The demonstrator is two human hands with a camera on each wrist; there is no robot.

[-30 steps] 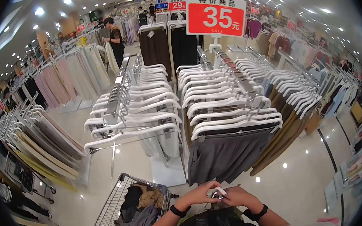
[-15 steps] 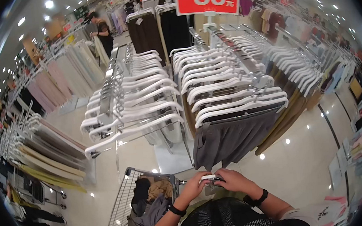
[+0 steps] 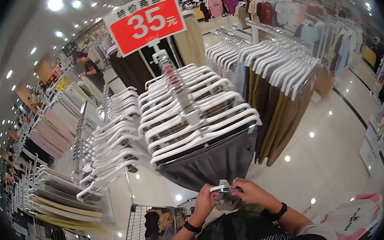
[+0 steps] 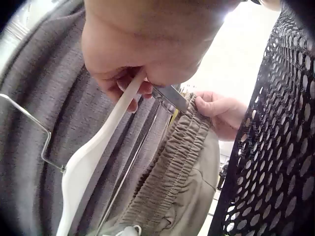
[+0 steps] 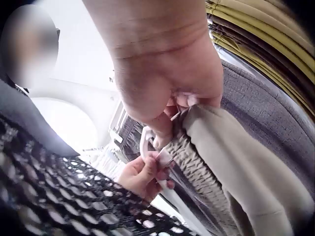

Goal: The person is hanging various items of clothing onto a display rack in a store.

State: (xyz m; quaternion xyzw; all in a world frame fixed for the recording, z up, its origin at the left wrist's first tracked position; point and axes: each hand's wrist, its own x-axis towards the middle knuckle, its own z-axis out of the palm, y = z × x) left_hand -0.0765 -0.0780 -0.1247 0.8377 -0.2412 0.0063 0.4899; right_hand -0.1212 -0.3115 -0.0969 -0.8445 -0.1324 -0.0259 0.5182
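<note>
My left hand [image 3: 204, 202] grips one end of a white hanger [image 4: 91, 157], its fingers curled round it in the left wrist view. Beside it, my right hand [image 3: 253, 192] pinches the elastic waistband of beige-grey trousers [image 4: 174, 162], close to a metal clip [image 4: 172, 98] on the hanger. The same trousers [image 5: 236, 162] hang below my right hand [image 5: 172, 83] in the right wrist view, where my left hand [image 5: 145, 177] holds a white piece near the waistband. Dark grey trousers [image 3: 209, 162] hang from the rack just beyond both hands.
A wire cart [image 3: 135, 228] with dark and brown clothes stands at the lower left. White hangers [image 3: 190, 102] fill the rack ahead under a red price sign [image 3: 144, 23]. Olive and brown trousers [image 3: 279, 121] hang to the right. A person [image 3: 91, 71] stands at the far left.
The head view has swung to the right, so the racks and sign appear shifted left and tilted. Both hands remain together at the hanger, with the right hand's fingers slightly raised from their earlier position.
</note>
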